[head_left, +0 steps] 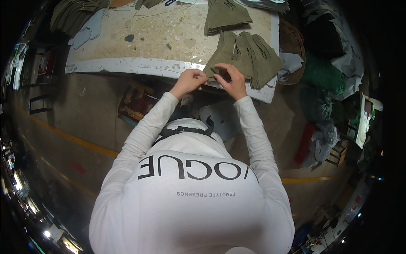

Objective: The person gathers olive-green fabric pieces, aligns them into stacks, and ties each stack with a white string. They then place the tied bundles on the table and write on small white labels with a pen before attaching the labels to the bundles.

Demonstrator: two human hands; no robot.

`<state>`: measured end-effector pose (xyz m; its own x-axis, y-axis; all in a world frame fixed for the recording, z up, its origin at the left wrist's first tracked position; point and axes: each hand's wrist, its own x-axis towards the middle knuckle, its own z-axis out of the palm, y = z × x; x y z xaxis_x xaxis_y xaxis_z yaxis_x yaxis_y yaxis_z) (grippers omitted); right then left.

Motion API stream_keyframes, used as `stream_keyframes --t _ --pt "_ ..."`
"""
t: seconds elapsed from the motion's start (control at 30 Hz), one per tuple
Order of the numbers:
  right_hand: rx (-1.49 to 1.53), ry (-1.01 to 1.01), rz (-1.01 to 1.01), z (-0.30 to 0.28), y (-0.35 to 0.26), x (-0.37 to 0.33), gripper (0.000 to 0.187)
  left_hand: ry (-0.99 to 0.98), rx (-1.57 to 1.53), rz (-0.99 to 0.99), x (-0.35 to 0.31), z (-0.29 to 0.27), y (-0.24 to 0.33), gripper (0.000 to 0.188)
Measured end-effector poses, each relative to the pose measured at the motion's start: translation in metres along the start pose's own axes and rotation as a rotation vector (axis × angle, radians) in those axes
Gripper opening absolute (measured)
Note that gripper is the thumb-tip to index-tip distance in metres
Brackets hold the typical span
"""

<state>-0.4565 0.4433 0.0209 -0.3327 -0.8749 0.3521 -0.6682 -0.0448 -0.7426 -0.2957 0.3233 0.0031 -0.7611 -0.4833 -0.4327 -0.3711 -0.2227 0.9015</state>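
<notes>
At the table's front edge, my left hand (190, 82) is closed, its thumb and fingers pinched at the near left corner of an olive fabric piece (224, 53). Beside it, my right hand (233, 81) bends over the same piece, thumb and index finger gripping its near edge. That piece overlaps several more olive fabric pieces (263, 59) with narrow slits, fanned out to the right and partly over the edge. Farther back lies a stack of olive fabric (228, 16). My fingertips hide part of the corner.
The speckled worktable (156, 25) has a white front edge. More olive fabric stacks (74, 17) lie at the far left. A round basket (296, 40) stands against the right side, green sacks (323, 76) beyond it. Under the table is a wooden box (135, 101).
</notes>
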Motion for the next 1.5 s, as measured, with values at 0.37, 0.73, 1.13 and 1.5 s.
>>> stream_keyframes --t 0.37,0.73,1.13,1.5 --pt "0.181 0.160 0.079 -0.006 0.000 0.002 0.020 -0.038 -0.041 -0.047 -0.002 -0.002 0.010 0.017" --pt "0.096 0.160 0.098 -0.002 -0.002 0.007 0.018 0.176 0.134 0.228 0.013 -0.008 0.018 0.021" --pt "-0.224 -0.033 -0.114 0.004 0.008 0.005 0.017 0.079 -0.011 0.014 0.013 -0.011 0.003 0.019" --pt "-0.321 -0.092 -0.222 0.002 -0.001 0.002 0.025 0.202 0.326 0.076 0.017 -0.010 -0.009 0.021"
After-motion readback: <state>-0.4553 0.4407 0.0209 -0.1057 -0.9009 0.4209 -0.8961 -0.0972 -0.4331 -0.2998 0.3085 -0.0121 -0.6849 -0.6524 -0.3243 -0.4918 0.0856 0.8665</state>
